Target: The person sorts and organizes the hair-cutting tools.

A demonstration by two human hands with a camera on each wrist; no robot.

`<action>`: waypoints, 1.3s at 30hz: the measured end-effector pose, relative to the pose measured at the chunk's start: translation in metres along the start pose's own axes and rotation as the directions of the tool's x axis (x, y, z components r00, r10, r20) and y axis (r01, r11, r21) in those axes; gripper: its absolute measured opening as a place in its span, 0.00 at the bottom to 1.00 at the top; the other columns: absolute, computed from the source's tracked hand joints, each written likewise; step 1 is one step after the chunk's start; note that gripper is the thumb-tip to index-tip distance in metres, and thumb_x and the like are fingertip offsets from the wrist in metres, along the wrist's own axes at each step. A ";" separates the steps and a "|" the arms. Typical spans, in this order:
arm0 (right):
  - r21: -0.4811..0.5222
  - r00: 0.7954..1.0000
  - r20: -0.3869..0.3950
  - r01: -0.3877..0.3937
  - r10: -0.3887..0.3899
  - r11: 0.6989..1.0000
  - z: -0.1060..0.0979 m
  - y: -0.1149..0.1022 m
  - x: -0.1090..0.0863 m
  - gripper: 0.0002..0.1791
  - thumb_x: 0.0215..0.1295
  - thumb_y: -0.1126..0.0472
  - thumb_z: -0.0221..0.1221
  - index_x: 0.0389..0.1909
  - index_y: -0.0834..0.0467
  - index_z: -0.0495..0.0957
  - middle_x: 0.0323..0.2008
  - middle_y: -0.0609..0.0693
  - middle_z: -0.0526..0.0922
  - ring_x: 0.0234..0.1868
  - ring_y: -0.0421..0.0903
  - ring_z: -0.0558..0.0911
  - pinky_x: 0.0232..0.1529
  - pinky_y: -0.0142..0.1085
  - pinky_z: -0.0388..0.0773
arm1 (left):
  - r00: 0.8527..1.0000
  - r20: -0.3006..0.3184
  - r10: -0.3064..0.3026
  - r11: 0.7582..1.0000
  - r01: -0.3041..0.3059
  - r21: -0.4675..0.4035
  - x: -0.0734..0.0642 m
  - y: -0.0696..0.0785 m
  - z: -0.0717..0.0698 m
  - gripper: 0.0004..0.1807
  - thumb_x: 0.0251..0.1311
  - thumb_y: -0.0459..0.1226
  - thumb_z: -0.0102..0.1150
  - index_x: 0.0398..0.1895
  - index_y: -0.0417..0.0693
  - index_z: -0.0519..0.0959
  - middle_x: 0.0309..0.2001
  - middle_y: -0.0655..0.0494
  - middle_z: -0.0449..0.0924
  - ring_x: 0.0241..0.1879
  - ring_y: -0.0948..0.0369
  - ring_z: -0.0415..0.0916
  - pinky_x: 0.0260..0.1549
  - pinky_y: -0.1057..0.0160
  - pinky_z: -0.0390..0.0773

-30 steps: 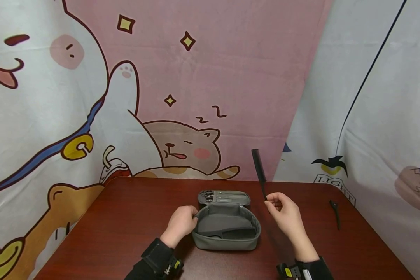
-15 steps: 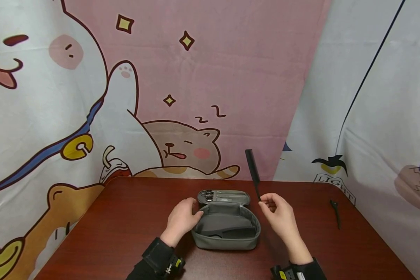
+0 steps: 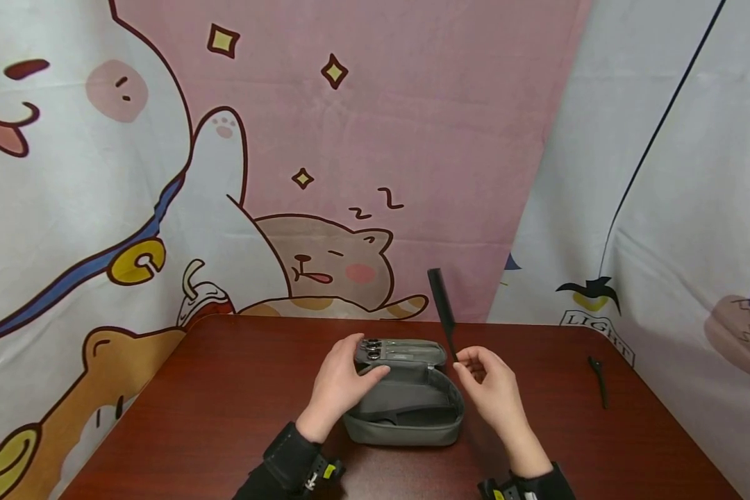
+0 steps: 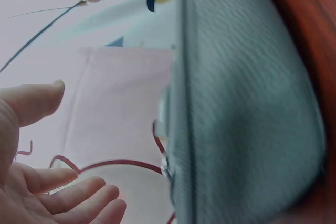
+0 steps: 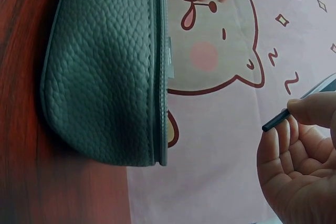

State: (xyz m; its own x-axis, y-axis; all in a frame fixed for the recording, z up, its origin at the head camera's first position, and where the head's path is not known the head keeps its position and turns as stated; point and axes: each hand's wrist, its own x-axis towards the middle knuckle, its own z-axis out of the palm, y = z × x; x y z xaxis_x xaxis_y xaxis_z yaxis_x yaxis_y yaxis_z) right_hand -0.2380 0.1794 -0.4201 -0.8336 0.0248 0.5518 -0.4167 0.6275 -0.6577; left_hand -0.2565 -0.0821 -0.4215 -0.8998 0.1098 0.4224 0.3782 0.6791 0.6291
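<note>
A grey zippered case (image 3: 406, 436) stands unzipped on the table, its lid folded back. Behind its rear rim the lid shows a clear pocket (image 3: 406, 351) with scissors (image 3: 372, 347) at its left end. A dark, long-handled item (image 3: 425, 416) lies inside the case. My left hand (image 3: 339, 380) is at the case's left rear side, thumb and fingers spread apart; in the left wrist view its fingers hold nothing. Right of the case, my right hand (image 3: 492, 390) pinches a black comb (image 3: 441, 298) by the end of its thin handle, teeth section pointing up.
A small black item with a slim stem (image 3: 598, 380) lies on the right part of the brown table (image 3: 237, 389). A cartoon-printed cloth (image 3: 437, 153) hangs behind the table's far edge.
My left hand has let go of the case's left rim, spread its fingers and moved up and right towards the lid. My right hand has carried the comb left, closer to the case.
</note>
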 end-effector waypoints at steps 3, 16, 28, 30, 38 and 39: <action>0.013 1.000 -0.006 0.010 -0.010 1.000 0.002 -0.001 -0.001 0.08 0.60 0.71 0.67 0.37 0.58 0.80 0.31 0.45 0.78 0.31 0.40 0.77 0.32 0.34 0.77 | 1.000 -0.012 0.013 0.998 -0.013 -0.055 0.001 0.009 -0.001 0.41 0.54 0.52 0.72 0.65 0.36 0.70 0.56 0.43 0.76 0.54 0.48 0.75 0.50 0.46 0.76; 0.062 0.998 -0.006 0.058 -0.057 0.996 0.013 -0.010 -0.005 0.11 0.57 0.73 0.68 0.36 0.57 0.80 0.30 0.43 0.78 0.30 0.37 0.77 0.30 0.32 0.78 | 0.995 -0.094 0.042 0.960 -0.066 -0.271 0.000 0.037 0.005 0.42 0.53 0.51 0.74 0.67 0.42 0.69 0.60 0.47 0.74 0.57 0.51 0.74 0.51 0.47 0.76; 0.095 0.996 0.019 0.090 -0.093 0.991 0.021 -0.020 -0.012 0.13 0.55 0.74 0.69 0.35 0.56 0.80 0.31 0.42 0.77 0.31 0.37 0.77 0.30 0.35 0.78 | 0.997 -0.073 0.032 0.888 -0.062 -0.455 -0.008 0.046 0.010 0.43 0.57 0.48 0.71 0.72 0.44 0.64 0.62 0.47 0.75 0.59 0.52 0.74 0.53 0.47 0.75; 0.100 0.995 0.024 0.092 -0.094 0.991 0.022 -0.022 -0.013 0.13 0.55 0.74 0.69 0.35 0.56 0.80 0.31 0.42 0.77 0.31 0.37 0.77 0.31 0.35 0.79 | 0.997 -0.075 0.026 0.876 -0.059 -0.479 -0.009 0.046 0.011 0.41 0.58 0.47 0.71 0.72 0.44 0.65 0.61 0.47 0.75 0.58 0.52 0.74 0.53 0.46 0.75; 0.132 0.990 0.042 0.126 -0.133 0.983 0.028 -0.026 -0.016 0.13 0.54 0.75 0.69 0.35 0.56 0.80 0.31 0.40 0.77 0.31 0.37 0.77 0.31 0.34 0.78 | 0.995 -0.098 0.034 0.808 -0.085 -0.583 -0.010 0.048 0.020 0.31 0.60 0.41 0.69 0.67 0.48 0.71 0.57 0.50 0.79 0.56 0.54 0.77 0.52 0.48 0.77; 0.136 0.990 0.045 0.130 -0.137 0.982 0.029 -0.026 -0.016 0.14 0.54 0.75 0.69 0.35 0.56 0.80 0.31 0.40 0.77 0.31 0.37 0.77 0.31 0.33 0.78 | 0.995 -0.098 0.032 0.802 -0.084 -0.591 -0.010 0.049 0.020 0.30 0.61 0.40 0.69 0.66 0.49 0.72 0.56 0.51 0.79 0.56 0.55 0.77 0.51 0.50 0.77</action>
State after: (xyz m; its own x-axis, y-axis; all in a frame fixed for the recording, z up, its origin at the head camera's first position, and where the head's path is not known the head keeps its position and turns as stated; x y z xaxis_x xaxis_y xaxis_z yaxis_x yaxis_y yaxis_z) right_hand -0.2241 0.1405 -0.4266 -0.7843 -0.0964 0.6129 -0.5666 0.5139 -0.6442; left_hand -0.2333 -0.0355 -0.4084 -0.8614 0.0596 0.5044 0.5079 0.1061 0.8548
